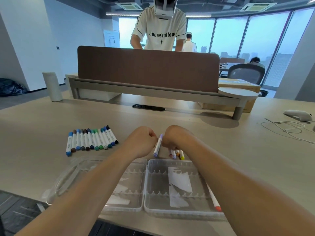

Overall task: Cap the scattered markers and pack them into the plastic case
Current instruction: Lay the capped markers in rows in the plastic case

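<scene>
My left hand (142, 142) and my right hand (172, 138) meet over the desk with fingers curled. Between them stands a tilted purple marker (158, 145), which my left hand pinches. Under my right hand lie several markers (177, 153) with pink, lilac, orange and yellow ends, and its fingers curl over them. A row of several capped markers (91, 139), blue through brown to green, lies at the left. The clear plastic case (170, 212) lies open in front of me, with no markers in its trays. One orange-capped marker (215, 200) lies along its right edge, partly under my right forearm.
A clear plastic sleeve (68, 174) lies left of the case. A brown divider screen (148, 68) on a shelf closes the far side of the desk. A white device (298, 114) and cable (286, 128) sit at the right. A person stands behind the screen.
</scene>
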{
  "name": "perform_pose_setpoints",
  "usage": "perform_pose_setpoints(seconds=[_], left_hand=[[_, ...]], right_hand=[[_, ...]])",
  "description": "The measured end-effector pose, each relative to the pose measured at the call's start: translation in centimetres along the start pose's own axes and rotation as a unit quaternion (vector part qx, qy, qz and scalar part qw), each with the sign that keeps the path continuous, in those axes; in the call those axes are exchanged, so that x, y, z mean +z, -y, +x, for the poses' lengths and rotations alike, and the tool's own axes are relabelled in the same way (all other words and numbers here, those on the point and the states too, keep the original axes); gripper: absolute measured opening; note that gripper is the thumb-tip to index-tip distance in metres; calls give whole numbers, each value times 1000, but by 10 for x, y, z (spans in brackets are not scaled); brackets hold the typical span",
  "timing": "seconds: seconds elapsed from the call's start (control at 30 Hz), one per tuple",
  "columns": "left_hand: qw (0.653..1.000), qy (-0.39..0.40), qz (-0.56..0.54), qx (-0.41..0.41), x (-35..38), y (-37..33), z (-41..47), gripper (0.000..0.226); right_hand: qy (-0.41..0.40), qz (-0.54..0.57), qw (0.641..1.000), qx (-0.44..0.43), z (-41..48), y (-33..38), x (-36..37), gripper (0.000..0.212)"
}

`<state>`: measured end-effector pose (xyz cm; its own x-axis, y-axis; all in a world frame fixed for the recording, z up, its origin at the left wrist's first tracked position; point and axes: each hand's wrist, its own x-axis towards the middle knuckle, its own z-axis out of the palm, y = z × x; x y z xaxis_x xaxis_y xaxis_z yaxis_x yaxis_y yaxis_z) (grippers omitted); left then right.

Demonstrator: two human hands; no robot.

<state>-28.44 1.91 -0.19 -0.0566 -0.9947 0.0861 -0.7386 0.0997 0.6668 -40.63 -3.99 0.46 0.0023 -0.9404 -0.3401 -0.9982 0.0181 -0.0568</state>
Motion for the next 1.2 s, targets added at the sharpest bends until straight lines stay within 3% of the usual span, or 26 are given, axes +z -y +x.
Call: perform_pose_setpoints(seconds=[0.17,0.37,0.53,0.67,0.8,1.03,1.2], left_hand=[[998,46,14,32,11,-21,-27,24],[982,106,112,108,37,-63,-63,30],[968,167,140,123,54,-70,-80,42],[965,194,128,121,58,-75,-88,36],[967,191,114,120,58,-73,-89,40],[956,203,164,136,64,-72,-91,61],[956,208,152,137,67,-70,-87,60]], right_hand=[[62,92,993,-28,-69,-39,-7,38],[36,157,987,-12,-118,-81,13,27],[50,147,988,-10,-138,-95,25,27],[50,144,988,-3,-144,-101,31,33],[13,155,988,0,-143,-109,33,45],[24,159,987,-1,-136,-118,37,40],[33,104,994,-5,-128,-114,38,41]])
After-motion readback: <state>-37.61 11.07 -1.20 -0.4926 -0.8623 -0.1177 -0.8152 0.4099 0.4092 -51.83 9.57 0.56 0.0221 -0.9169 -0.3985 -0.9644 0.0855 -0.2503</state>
